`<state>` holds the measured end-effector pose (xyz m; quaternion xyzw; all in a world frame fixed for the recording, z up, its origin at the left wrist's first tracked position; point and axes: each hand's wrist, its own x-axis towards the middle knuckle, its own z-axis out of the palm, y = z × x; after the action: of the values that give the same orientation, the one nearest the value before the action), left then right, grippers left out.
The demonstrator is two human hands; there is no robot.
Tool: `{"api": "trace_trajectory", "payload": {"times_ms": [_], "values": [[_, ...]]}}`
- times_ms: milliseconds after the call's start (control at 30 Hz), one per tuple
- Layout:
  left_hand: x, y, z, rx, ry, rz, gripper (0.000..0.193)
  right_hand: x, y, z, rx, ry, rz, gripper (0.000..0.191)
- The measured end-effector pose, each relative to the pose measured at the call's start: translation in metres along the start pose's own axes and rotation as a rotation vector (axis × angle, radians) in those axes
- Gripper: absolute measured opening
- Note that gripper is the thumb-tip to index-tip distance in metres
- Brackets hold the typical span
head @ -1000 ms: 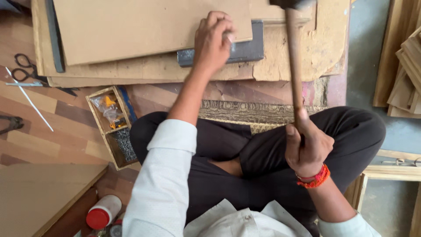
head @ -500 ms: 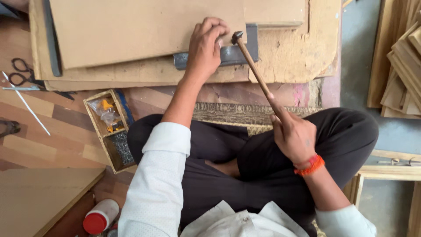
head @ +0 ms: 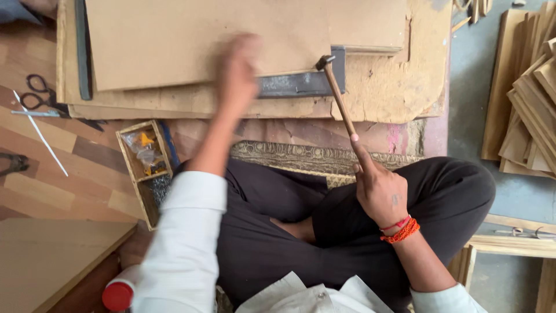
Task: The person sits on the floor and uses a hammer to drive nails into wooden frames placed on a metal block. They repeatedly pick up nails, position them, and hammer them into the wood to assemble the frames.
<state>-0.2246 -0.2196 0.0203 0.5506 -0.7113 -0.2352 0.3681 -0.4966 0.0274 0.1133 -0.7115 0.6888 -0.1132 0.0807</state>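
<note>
My right hand (head: 379, 188) grips the wooden handle of a small hammer (head: 337, 93), index finger stretched along the shaft. The hammer's head rests down on a dark metal bar (head: 301, 82) that lies along the near edge of a large brown board (head: 197, 35). My left hand (head: 238, 72) is blurred with motion. It hovers over the board's near edge, just left of the metal bar, fingers loosely apart and holding nothing I can see. I sit cross-legged in dark trousers behind the boards.
A small wooden box (head: 145, 168) of small parts sits by my left knee. Scissors (head: 37, 95) and a thin white rod (head: 40, 136) lie on the floor at left. A red-capped bottle (head: 119, 293) stands near left; stacked wooden strips (head: 530, 98) lie at right.
The hammer swung down from raised to the metal bar. My left hand has left the spot it was pressing on the bar and shifted left along the board's edge.
</note>
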Motion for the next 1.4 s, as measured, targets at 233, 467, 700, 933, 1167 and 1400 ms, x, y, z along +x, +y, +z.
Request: {"api": "trace_trajectory", "payload": {"times_ms": [233, 467, 700, 933, 1167, 1400], "values": [[-0.028, -0.155, -0.191, -0.019, 0.508, -0.315, 0.052, -0.001, -0.002, 0.0, 0.086, 0.015, 0.024, 0.067], [-0.039, -0.116, -0.16, -0.53, 0.338, -0.396, 0.031, -0.007, -0.001, -0.005, 0.575, 0.101, 0.18, 0.057], [-0.054, -0.022, -0.05, -0.408, 0.214, -0.183, 0.046, -0.013, -0.01, -0.004, 0.669, 0.066, 0.252, 0.055], [-0.058, 0.023, -0.059, 0.216, 0.217, 0.125, 0.054, -0.015, -0.022, -0.002, 0.549, 0.071, 0.145, 0.052], [-0.089, -0.014, -0.117, 0.278, 0.034, 0.173, 0.052, -0.022, -0.035, 0.007, 0.525, 0.045, 0.056, 0.052], [-0.257, -0.08, -0.195, 0.418, 0.054, -0.528, 0.012, -0.017, -0.041, 0.015, 0.457, 0.022, 0.052, 0.053]]}}
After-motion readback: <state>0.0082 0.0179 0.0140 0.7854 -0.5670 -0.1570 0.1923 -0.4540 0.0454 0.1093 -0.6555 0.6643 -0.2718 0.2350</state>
